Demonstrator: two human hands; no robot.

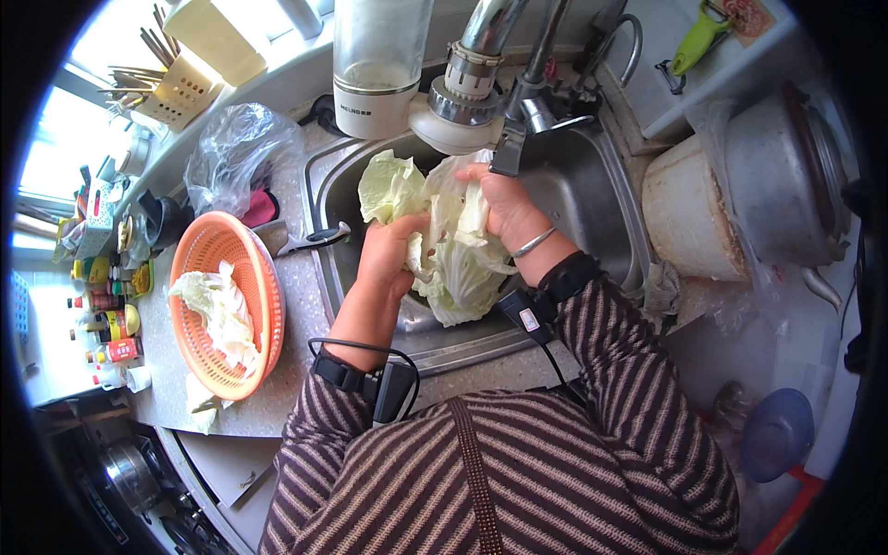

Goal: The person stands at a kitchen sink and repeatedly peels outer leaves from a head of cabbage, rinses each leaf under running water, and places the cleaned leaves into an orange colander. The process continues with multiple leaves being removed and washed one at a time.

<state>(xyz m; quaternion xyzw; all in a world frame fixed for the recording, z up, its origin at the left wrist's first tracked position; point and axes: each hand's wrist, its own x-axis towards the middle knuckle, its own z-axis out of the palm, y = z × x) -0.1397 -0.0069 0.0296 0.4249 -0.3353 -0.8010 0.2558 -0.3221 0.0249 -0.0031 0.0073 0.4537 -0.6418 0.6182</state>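
Pale green cabbage leaves (454,274) are bunched between my two hands over the stainless steel sink (576,194). My left hand (392,253) grips them from the left, thumb on top, with a curled leaf (392,187) rising past the fingers. On the other side my right hand (503,201), with a bangle at the wrist, pinches the leaves just below the faucet's filter head (458,128). Some fingertips are hidden behind the leaves. An orange plastic colander (270,326) stands on the counter to the left, with torn cabbage leaves (218,316) in it.
A knife with a grey-black handle (319,238) lies by the sink's left rim. Behind it is a clear plastic bag (236,152). Metal pots (784,180) crowd the right side. Several sauce bottles (114,322) line the far left. A green peeler (697,45) rests on the upper-right ledge.
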